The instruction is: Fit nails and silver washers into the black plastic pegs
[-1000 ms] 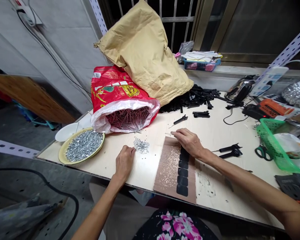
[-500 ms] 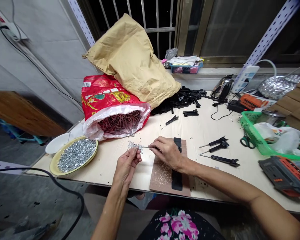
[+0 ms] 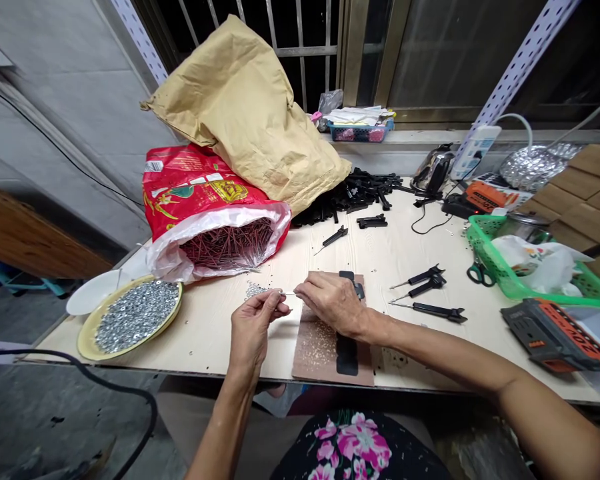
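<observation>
My left hand [image 3: 255, 327] is raised just above the table's front edge, its fingertips pinched on something small that I cannot make out. My right hand [image 3: 330, 300] is closed on a thin metal pin [image 3: 286, 293] whose tip points left toward the left fingertips. Just behind the hands lies a small heap of silvery washers [image 3: 255, 289]. Under my right hand is a brown perforated board [image 3: 320, 343] with black pads [image 3: 347, 353] on it.
A yellow plate of washers [image 3: 133, 317] sits at the left, a red bag of pins [image 3: 215, 213] and a brown paper sack [image 3: 250, 113] behind. Black clips [image 3: 360, 193] lie piled at the back, some assembled ones [image 3: 425, 293] to the right, beside a green basket [image 3: 535, 267] and a drill [image 3: 555, 337].
My left hand lifted off the washer heap and pinched shut. My right hand took up a thin pin and brought it toward the left fingertips. The view shifted right.
</observation>
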Tool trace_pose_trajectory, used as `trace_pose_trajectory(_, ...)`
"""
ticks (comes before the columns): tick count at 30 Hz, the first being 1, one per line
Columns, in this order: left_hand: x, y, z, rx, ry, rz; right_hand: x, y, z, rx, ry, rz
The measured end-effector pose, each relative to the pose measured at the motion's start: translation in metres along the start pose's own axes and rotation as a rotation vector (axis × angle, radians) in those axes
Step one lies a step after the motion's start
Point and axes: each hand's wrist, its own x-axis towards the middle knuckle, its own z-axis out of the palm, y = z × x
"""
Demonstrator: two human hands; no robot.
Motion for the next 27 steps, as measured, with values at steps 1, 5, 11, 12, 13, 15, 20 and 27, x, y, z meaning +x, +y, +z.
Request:
trace_pose_trajectory(1, 0.0, 0.0, 0.0, 0.026, 0.002, 0.02, -0.001, -0.001, 0.001, 0.018, -0.006, 0.028)
trace_pose_trajectory(5, 0.0, -0.003, 0.0, 0.094, 0.011, 0.077, -0.004, -0.002, 0.007, 0.094, 0.02, 0.088)
trace_pose_trajectory(11, 0.001, -0.007, -0.001, 0.137, -0.037, 0.062, -0.009, 0.002, 0.011, 0.071, 0.031, 0.067)
trace_pose_trajectory(12, 0.002, -0.008, -0.001, 0.145, -0.045, 0.057, -0.009, 0.002, 0.01, 0.097, 0.01, 0.092)
trace_pose_trajectory(13, 0.002, -0.008, -0.001, 0.153, -0.054, 0.052, -0.009, 0.003, 0.009, 0.13, -0.015, 0.123)
trace_pose_trajectory(15, 0.003, -0.009, -0.001, 0.163, -0.066, 0.047, -0.01, 0.003, 0.006, 0.191, -0.066, 0.168)
trace_pose_trajectory(20, 0.004, -0.012, 0.001, 0.176, -0.072, 0.046, -0.009, 0.005, 0.003, 0.142, -0.122, 0.187)
trace_pose_trajectory(27, 0.005, -0.01, 0.004, 0.261, -0.121, 0.002, -0.015, 0.013, 0.008, 0.379, -0.186, 0.252)
